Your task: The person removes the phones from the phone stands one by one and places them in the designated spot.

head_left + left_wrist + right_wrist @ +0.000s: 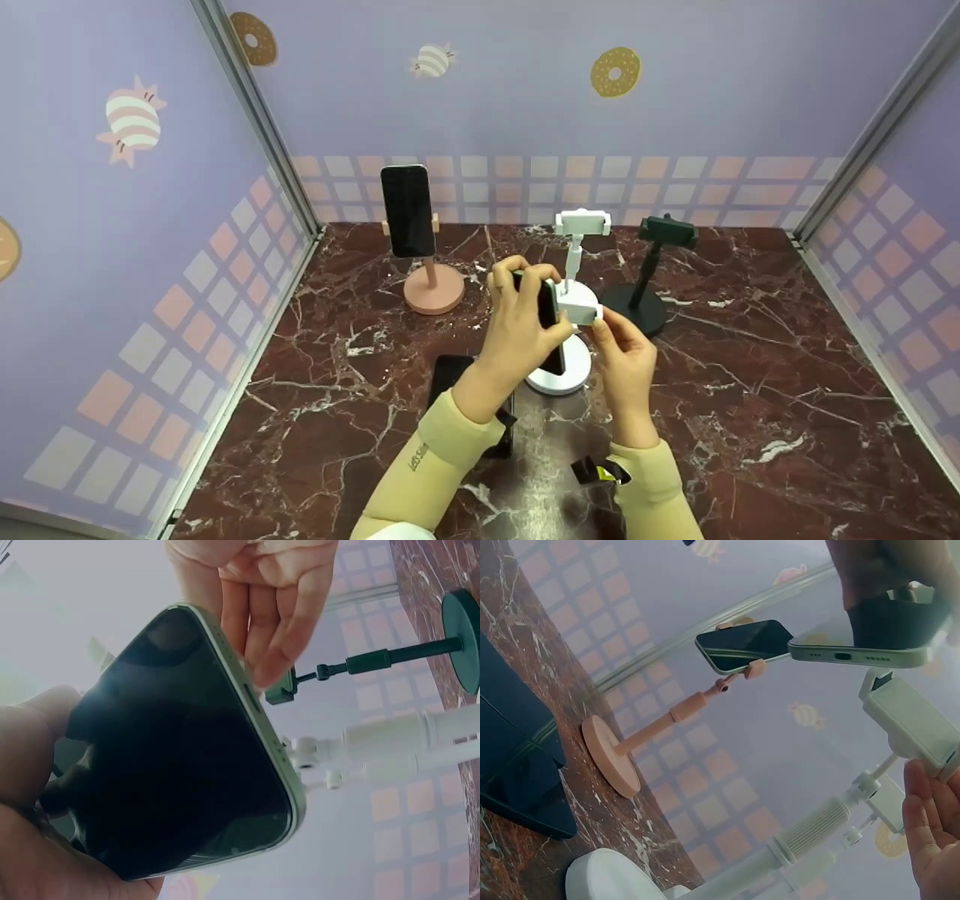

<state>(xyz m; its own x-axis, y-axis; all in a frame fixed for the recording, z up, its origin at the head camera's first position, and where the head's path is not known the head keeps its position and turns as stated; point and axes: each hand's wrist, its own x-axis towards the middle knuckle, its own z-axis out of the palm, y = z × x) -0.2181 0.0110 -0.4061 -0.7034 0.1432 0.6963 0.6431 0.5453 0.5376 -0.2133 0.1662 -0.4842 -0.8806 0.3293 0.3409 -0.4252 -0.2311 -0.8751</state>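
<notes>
My left hand grips a dark-screened phone with a pale green frame by its sides. Tilted, the phone is held just left of a white phone stand's clamp, and in the right wrist view a narrow gap lies between them. At the clamp's right end, my right hand pinches it between thumb and fingers. This stand's round white base rests on the table below the hands. The phone and left hand cover part of the stand in the head view.
Behind stands a second white phone stand, with a dark green one to its right. At the left, a pink phone stand bears an upright phone. Dark phones lie on the marbled table near the left forearm.
</notes>
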